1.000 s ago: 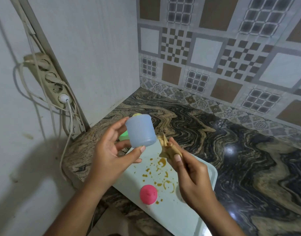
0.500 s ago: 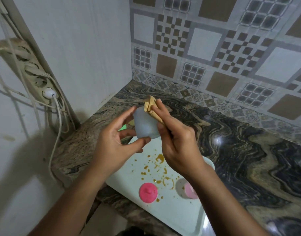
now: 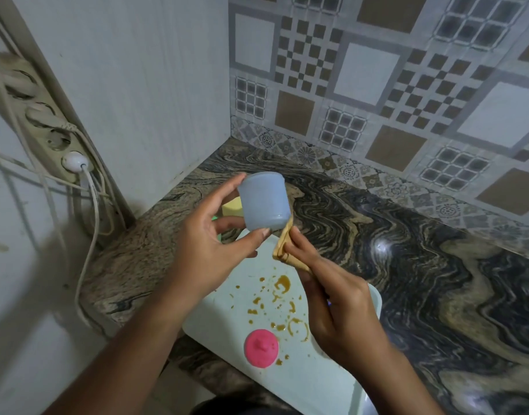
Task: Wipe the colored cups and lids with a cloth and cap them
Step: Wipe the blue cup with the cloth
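Cloth (image 3: 282,247) against cup (image 3: 264,202), at its right; lid (image 3: 261,348) on tray (image 3: 317,381).

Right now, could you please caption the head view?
Left hand holds a translucent blue plastic cup while right hand presses a folded tan cloth against it.

- The right hand (image 3: 338,304) has come down: half a second ago it lay against the upper right side of the blue cup (image 3: 264,202); now it is below and to the right of the cup, over the tray (image 3: 302,384).
- The yellow-brown cloth (image 3: 282,247) went with it. It was pressed over the cup's upper side and now touches only the cup's lower right edge, folded in the right grip.
- The cup's side, half covered before, now shows in full.
- The pale pink cup seen on the tray beside the right forearm half a second ago is now hidden behind the right hand.
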`<state>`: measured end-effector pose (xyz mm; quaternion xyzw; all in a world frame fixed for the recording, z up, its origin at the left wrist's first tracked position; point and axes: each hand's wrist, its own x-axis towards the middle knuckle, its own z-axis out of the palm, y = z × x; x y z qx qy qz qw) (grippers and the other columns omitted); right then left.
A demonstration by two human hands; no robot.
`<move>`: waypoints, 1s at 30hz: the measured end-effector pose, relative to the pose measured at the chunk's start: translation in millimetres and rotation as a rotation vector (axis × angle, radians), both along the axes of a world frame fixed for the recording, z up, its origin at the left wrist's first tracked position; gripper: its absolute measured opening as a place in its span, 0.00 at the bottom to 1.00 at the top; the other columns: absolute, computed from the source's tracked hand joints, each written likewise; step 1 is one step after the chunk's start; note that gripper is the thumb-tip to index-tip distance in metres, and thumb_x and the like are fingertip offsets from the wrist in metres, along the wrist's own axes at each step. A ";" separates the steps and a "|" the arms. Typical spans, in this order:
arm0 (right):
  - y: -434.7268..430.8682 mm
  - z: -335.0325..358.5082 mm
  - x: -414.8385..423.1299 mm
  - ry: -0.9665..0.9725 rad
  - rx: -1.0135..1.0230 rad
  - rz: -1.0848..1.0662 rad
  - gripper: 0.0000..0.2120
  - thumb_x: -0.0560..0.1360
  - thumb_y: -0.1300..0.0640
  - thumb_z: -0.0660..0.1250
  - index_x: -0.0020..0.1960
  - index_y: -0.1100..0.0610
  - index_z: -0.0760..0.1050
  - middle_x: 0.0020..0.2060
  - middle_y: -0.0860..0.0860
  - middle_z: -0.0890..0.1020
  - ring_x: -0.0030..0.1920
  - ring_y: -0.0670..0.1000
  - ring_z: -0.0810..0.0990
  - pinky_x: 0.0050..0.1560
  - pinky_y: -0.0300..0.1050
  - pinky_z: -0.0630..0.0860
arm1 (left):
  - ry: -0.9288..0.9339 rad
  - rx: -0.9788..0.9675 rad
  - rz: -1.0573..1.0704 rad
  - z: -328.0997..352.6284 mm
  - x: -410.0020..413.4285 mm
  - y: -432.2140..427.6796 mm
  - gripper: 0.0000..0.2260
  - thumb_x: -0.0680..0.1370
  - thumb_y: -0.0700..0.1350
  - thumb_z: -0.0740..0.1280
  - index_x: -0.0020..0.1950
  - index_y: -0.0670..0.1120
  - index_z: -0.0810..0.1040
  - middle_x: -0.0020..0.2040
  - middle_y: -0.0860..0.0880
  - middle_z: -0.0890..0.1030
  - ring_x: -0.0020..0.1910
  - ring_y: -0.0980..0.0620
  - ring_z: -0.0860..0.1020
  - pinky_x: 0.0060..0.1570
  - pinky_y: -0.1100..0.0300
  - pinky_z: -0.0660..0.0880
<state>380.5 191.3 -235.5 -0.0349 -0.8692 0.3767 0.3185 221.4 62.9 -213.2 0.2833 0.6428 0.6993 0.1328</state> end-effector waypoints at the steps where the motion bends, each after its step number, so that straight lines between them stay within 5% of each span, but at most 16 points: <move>1: -0.2 -4.4 2.2 -0.022 -0.035 0.000 0.19 0.81 0.65 0.63 0.71 0.55 0.77 0.73 0.49 0.75 0.71 0.46 0.77 0.62 0.43 0.80 | -0.004 -0.001 -0.010 -1.1 -0.6 0.8 0.37 0.69 0.36 0.79 0.72 0.60 0.71 0.71 0.57 0.74 0.55 0.51 0.85 0.36 0.47 0.84; 5: -0.1 -9.3 4.6 -0.105 -0.366 -0.070 0.17 0.84 0.49 0.59 0.70 0.34 0.73 0.68 0.41 0.80 0.65 0.46 0.81 0.63 0.54 0.81 | -0.066 0.043 -0.089 -2.3 -1.3 3.2 0.36 0.70 0.32 0.77 0.73 0.56 0.70 0.70 0.54 0.76 0.56 0.50 0.85 0.36 0.46 0.84; 8: 8.9 1.7 0.8 -0.043 -0.520 -0.137 0.18 0.83 0.49 0.60 0.71 0.47 0.76 0.67 0.47 0.81 0.65 0.48 0.82 0.65 0.56 0.79 | -0.053 0.046 -0.128 -2.8 -1.3 5.3 0.37 0.70 0.32 0.77 0.74 0.57 0.70 0.71 0.51 0.74 0.57 0.48 0.84 0.36 0.45 0.84; 12: 23.0 29.8 -13.1 0.046 -0.397 -0.199 0.19 0.83 0.55 0.59 0.72 0.58 0.75 0.68 0.53 0.81 0.69 0.50 0.78 0.68 0.51 0.78 | 0.005 -0.001 -0.146 -4.0 -1.7 4.3 0.39 0.70 0.32 0.78 0.74 0.59 0.70 0.73 0.52 0.73 0.57 0.50 0.84 0.36 0.47 0.84; 17: 24.1 43.7 -34.4 0.117 -0.209 -0.131 0.19 0.84 0.63 0.59 0.74 0.56 0.70 0.73 0.52 0.75 0.74 0.48 0.73 0.71 0.48 0.74 | -0.020 -0.070 -0.146 -9.9 -1.9 2.2 0.37 0.68 0.35 0.80 0.74 0.53 0.72 0.66 0.61 0.78 0.56 0.52 0.84 0.38 0.46 0.84; 23: 14.6 25.0 -43.3 0.042 -0.062 -0.042 0.19 0.83 0.68 0.59 0.73 0.64 0.72 0.76 0.58 0.70 0.78 0.50 0.66 0.74 0.50 0.72 | -0.092 -0.020 -0.166 -7.3 3.0 1.9 0.37 0.69 0.36 0.79 0.75 0.53 0.71 0.68 0.57 0.78 0.54 0.49 0.85 0.36 0.50 0.83; 30: 3.1 15.0 -21.7 0.101 -0.013 -0.062 0.19 0.81 0.70 0.62 0.71 0.61 0.74 0.74 0.58 0.72 0.73 0.52 0.75 0.65 0.53 0.79 | -0.074 0.020 -0.102 -5.1 3.8 7.5 0.36 0.65 0.41 0.79 0.70 0.58 0.73 0.67 0.58 0.79 0.52 0.50 0.86 0.35 0.50 0.84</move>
